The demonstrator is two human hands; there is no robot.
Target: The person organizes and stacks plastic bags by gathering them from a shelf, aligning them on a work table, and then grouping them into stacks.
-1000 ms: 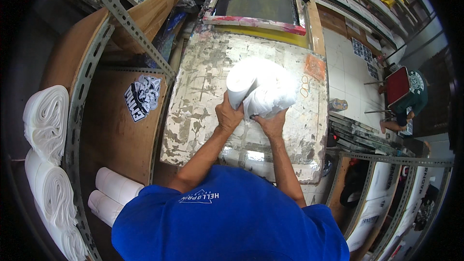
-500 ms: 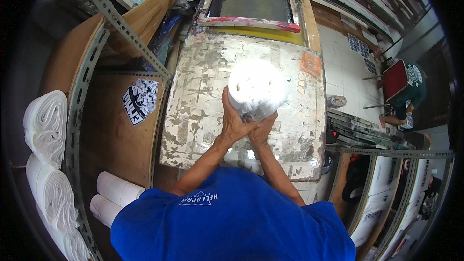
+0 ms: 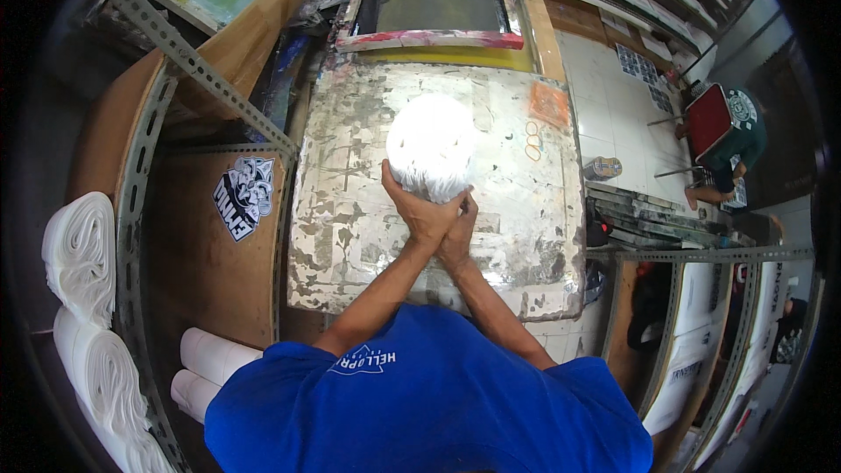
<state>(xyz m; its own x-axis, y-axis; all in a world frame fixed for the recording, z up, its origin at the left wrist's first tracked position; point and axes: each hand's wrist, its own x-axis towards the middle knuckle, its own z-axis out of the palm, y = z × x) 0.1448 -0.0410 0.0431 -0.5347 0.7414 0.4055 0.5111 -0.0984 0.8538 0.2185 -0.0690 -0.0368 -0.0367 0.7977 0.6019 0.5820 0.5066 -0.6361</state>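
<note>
A bright white roll point(image 3: 429, 144), perhaps of thin sheeting, is held above the worn, paint-flaked table point(image 3: 350, 254). Glare washes out most of its surface, so its material cannot be told. My left hand point(image 3: 420, 213) wraps the near left side of the roll, thumb and fingers closed around it. Just below and to the right, my right hand point(image 3: 457, 232) closes on its near end, touching the left hand. The roll's near end looks gathered and wrinkled between my palms. Several orange rubber bands point(image 3: 533, 142) lie to the right, beside an orange flat packet point(image 3: 549, 105).
A framed printing screen point(image 3: 434, 39) lies at the table's far end. White folded rolls point(image 3: 81, 254) are stacked at the left, beyond a perforated metal post point(image 3: 144, 210). Shelves with white boxes point(image 3: 692, 333) stand on the right. A person point(image 3: 745, 136) sits by a red chair point(image 3: 708, 125).
The white roll has shifted left, and its near end looks more gathered. My right hand has come in closer to my left. The whole view has also shifted slightly.
</note>
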